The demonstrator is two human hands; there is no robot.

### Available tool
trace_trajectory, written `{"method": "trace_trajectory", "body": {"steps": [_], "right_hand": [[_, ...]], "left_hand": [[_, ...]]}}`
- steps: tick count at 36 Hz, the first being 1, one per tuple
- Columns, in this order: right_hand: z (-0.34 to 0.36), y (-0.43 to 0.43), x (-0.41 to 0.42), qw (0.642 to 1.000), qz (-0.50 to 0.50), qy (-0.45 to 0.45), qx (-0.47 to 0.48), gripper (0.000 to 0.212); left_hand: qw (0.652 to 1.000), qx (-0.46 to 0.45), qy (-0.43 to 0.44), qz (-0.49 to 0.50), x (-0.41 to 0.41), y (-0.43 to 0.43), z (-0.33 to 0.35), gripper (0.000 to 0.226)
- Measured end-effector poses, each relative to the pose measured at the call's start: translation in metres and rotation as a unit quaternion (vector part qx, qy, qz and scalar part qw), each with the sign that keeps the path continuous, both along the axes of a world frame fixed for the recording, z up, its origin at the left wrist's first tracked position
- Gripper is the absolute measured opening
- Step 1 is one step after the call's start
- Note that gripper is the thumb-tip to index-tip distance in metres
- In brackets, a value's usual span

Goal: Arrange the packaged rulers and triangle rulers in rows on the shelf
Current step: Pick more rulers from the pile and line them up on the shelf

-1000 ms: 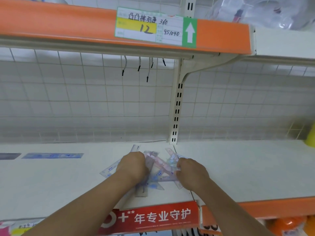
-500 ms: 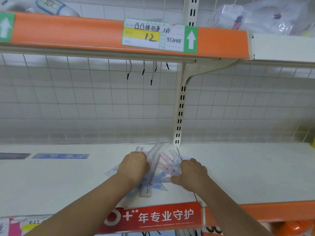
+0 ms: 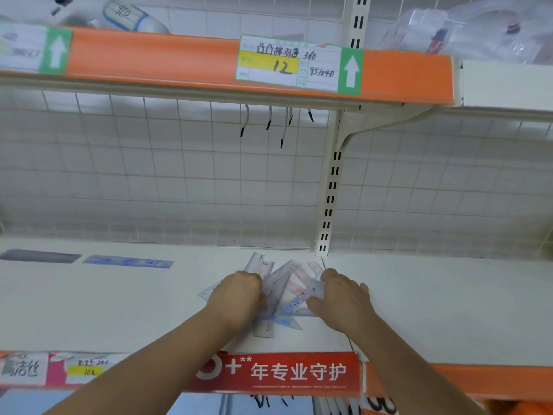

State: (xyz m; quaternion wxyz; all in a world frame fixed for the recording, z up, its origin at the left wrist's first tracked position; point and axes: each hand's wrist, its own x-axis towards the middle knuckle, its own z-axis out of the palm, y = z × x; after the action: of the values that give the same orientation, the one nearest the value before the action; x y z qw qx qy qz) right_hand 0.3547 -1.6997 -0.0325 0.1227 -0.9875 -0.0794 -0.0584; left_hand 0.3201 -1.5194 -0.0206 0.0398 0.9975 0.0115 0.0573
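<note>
Item: packaged rulers (image 3: 288, 287), fanned in a loose pile on the white shelf (image 3: 434, 304), in front of the slotted upright (image 3: 330, 202). I see my left hand (image 3: 236, 298) with fingers curled over the pile's left side. My right hand (image 3: 344, 301) pinches its right edge.

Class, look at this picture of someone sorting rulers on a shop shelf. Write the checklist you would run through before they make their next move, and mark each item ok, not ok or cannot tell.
1. Both hands on the rulers: ok. The left hand and right hand meet on the pile of rulers.
2. Pile squared up: not ok. The rulers fan out at different angles.
3. Free shelf space: ok. The shelf is bare right of the pile.
4. Row to follow: ok. A dark pack and a blue pack lie end to end at the left.
5. One ruler singled out: cannot tell. The fingers hide it.
</note>
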Motion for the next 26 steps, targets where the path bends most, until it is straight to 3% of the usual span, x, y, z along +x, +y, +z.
{"method": "trace_trajectory", "body": {"steps": [14, 26], "right_hand": [[0.014, 0.05, -0.03, 0.998, 0.067, -0.012, -0.003, 0.042], [0.026, 0.156, -0.087, 0.994, 0.112, -0.002, -0.014, 0.05]], "left_hand": [[0.998, -0.037, -0.031, 0.038, -0.037, 0.043, 0.005, 0.021], [0.996, -0.027, -0.051, 0.064, -0.112, 0.132, 0.016, 0.022]]}}
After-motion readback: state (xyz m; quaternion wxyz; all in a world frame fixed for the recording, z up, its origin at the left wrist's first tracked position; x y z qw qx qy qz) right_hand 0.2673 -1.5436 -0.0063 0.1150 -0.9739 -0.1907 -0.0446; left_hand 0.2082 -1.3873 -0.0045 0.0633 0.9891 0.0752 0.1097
